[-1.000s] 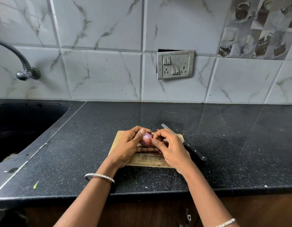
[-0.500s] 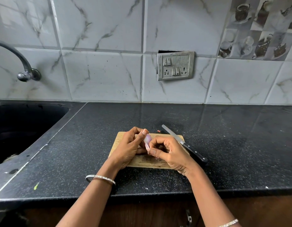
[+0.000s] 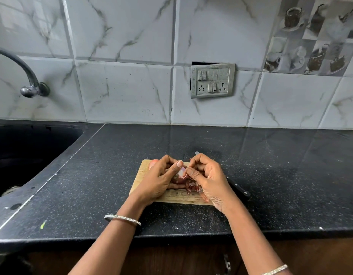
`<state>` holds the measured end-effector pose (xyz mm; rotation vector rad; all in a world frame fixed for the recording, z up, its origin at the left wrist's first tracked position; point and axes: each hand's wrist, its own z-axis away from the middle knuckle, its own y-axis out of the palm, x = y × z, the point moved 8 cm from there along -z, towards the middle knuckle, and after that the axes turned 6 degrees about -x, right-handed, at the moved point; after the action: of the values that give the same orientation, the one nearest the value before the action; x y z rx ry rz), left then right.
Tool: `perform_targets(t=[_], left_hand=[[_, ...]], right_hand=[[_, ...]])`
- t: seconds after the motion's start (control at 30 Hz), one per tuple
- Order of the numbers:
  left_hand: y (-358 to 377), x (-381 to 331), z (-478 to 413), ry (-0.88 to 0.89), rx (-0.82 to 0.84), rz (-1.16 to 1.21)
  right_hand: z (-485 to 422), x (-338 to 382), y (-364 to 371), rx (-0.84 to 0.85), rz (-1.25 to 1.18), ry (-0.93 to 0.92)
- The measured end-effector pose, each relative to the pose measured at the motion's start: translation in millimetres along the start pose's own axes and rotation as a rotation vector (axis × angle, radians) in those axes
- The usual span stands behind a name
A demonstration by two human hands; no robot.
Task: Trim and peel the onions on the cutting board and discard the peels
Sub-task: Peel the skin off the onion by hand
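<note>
A small wooden cutting board (image 3: 177,198) lies on the black counter. Above it my left hand (image 3: 158,180) grips a small pale purple onion (image 3: 181,172), thumb on top. My right hand (image 3: 208,179) pinches the onion's skin from the right side. Reddish loose peels (image 3: 191,187) lie on the board under my hands. Another onion (image 3: 153,162) peeks out behind my left hand at the board's far left corner. A knife lies along the board's right side, its black handle (image 3: 239,189) and blade tip (image 3: 197,153) showing past my right hand.
A black sink (image 3: 29,155) is sunk into the counter at left, with a metal tap (image 3: 31,84) on the tiled wall above. A switch and socket plate (image 3: 212,80) is on the wall behind. Bare counter (image 3: 290,165) stretches to the right.
Both hands stay together over the board, working the onion's skin. My right fingers have shifted up on the onion, and more loose peel shows beneath them.
</note>
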<state>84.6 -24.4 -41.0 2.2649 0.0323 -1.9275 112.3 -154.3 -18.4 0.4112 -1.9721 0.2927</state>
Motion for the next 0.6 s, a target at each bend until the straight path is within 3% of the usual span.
perform_targets(t=[0.27,0.47,0.6], left_hand=[[-2,0,0,0.002,-0.025,0.052],[-2,-2,0,0.008,-0.008,0.103],[-4,-2,-1,-0.005,-0.011,0.093]], right_hand=[[1,-2,-1,0.003,0.026,0.030],[-3,-10,-28,-0.280,0.288,-0.023],[-3,-14,-31,-0.303,0.426,0.003]])
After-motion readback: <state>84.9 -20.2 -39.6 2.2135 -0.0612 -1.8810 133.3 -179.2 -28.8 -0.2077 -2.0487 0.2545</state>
